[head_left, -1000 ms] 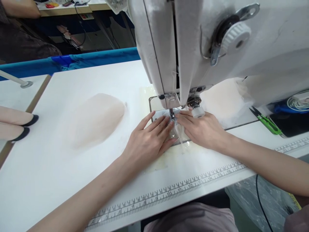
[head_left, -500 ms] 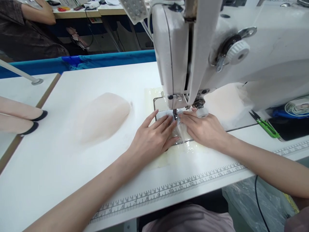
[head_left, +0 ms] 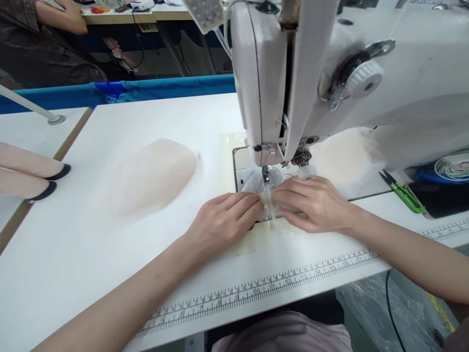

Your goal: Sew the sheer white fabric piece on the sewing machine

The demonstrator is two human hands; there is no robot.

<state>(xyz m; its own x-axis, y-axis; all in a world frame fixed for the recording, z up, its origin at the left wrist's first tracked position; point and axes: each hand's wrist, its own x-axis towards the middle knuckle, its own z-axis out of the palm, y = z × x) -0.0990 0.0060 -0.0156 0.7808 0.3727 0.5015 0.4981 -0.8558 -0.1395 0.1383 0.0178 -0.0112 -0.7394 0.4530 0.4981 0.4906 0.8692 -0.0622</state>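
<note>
at nine o'clock two beige tubes with black tips (head_left: 54, 177) lie on the side table. further in, at ten o'clock of the hands, a pale sheer fabric pile (head_left: 154, 176) rests flat on the white table (head_left: 91, 254). the left hand (head_left: 223, 222) sits at the centre, fingers curled down, their tips pinching the near edge of a small sheer fabric piece (head_left: 269, 205). that piece lies on the metal plate just below the needle (head_left: 264, 175), at twelve o'clock of the hands, between both sets of fingertips. the right hand (head_left: 313, 203), at three o'clock of the left and nearly touching it, is also half curled, fingertips gripping the same piece from the other side. the sewing machine (head_left: 330, 73) head looms above. at three o'clock, well apart, green thread snips (head_left: 405, 193) lie on the table. a printed ruler strip (head_left: 274, 286) runs along the near edge at six o'clock.
</note>
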